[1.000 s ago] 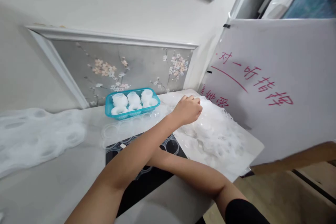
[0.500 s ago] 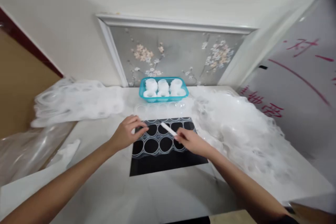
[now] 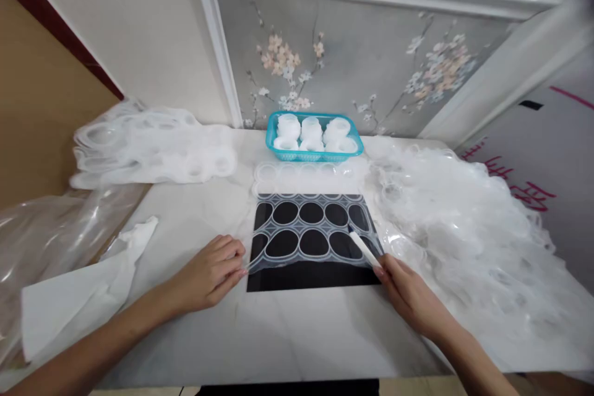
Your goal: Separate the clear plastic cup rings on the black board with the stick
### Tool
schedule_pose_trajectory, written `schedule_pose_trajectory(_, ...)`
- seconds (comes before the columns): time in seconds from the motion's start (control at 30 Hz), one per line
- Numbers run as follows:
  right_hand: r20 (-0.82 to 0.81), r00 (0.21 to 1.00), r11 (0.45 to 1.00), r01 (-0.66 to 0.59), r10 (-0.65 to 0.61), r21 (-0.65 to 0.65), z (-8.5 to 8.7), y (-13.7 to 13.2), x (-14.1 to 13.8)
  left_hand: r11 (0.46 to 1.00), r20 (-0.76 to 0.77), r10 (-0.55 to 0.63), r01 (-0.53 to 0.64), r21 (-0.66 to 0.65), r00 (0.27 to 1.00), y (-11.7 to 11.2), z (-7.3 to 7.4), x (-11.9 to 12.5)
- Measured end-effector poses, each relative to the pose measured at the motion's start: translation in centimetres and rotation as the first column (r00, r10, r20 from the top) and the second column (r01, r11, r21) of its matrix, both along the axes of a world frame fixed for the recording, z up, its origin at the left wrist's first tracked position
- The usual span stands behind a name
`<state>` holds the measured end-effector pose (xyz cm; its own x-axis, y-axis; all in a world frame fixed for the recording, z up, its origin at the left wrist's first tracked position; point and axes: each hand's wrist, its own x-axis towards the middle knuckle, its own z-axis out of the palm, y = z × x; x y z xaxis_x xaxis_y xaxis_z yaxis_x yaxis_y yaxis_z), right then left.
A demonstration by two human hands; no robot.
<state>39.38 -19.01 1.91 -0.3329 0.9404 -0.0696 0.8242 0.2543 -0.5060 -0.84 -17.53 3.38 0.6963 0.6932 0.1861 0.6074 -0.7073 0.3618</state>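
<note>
A clear plastic sheet [image 3: 297,223] with rows of pale oval outlines lies over a black mat [image 3: 315,277]. At its near left corner, my left hand [image 3: 216,272] is closed, thumb and fingertips pinching the sheet's edge. My right hand [image 3: 411,288] is beside the mat's right edge, closed around a slim white pen-like tool [image 3: 364,249]. The tool slants up and left, its dark tip over the ovals at the right. Whether the right fingers also grip the sheet's edge, I cannot tell.
Behind the mat stands a blue basket [image 3: 314,156] of white ring-shaped stacks, with another strip of clear rings [image 3: 301,179] before it. A stack of translucent ring sheets [image 3: 158,145] lies left, a large heap [image 3: 464,216] right. White paper [image 3: 88,291] and clear film [image 3: 46,241] occupy the left edge.
My left hand has come down to the sheet's near left corner and closed on it. The right hand has moved right with the tool. The view has shifted.
</note>
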Motion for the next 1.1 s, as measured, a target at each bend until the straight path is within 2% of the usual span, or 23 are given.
schedule_pose_trajectory(0.2,-0.048,0.993,0.978,0.112,-0.105,0.175,0.1,-1.3,0.2,0.999,0.066,0.022,-0.023,0.023,0.998,-1.5,-0.5,-0.6)
schedule_pose_trajectory(0.4,-0.019,0.996,0.938,0.085,-0.084,0.335,0.2,-1.6,0.0,0.998,0.123,0.044,-0.049,0.038,0.991,-2.0,-0.8,-0.5)
schedule_pose_trajectory(0.57,0.000,0.997,0.869,0.070,-0.080,0.490,0.4,-1.7,0.7,0.997,0.188,0.073,-0.073,-0.011,0.979,-2.2,-0.9,-0.4)
schedule_pose_trajectory(0.73,-0.030,0.999,0.856,0.038,-0.027,0.516,0.6,-1.7,0.7,0.995,0.194,0.096,-0.092,-0.027,0.976,-2.2,-0.6,-0.4)
schedule_pose_trajectory(0.9,-0.029,0.999,0.847,0.039,-0.028,0.530,0.6,-2.0,0.6,0.994,0.172,0.109,-0.107,-0.023,0.979,-2.5,-0.4,-0.7)
schedule_pose_trajectory(1.1,-0.036,0.998,0.862,0.060,-0.048,0.503,0.7,-2.8,0.6,0.999,0.129,0.039,-0.038,-0.012,0.991,-3.9,-0.2,-0.5)
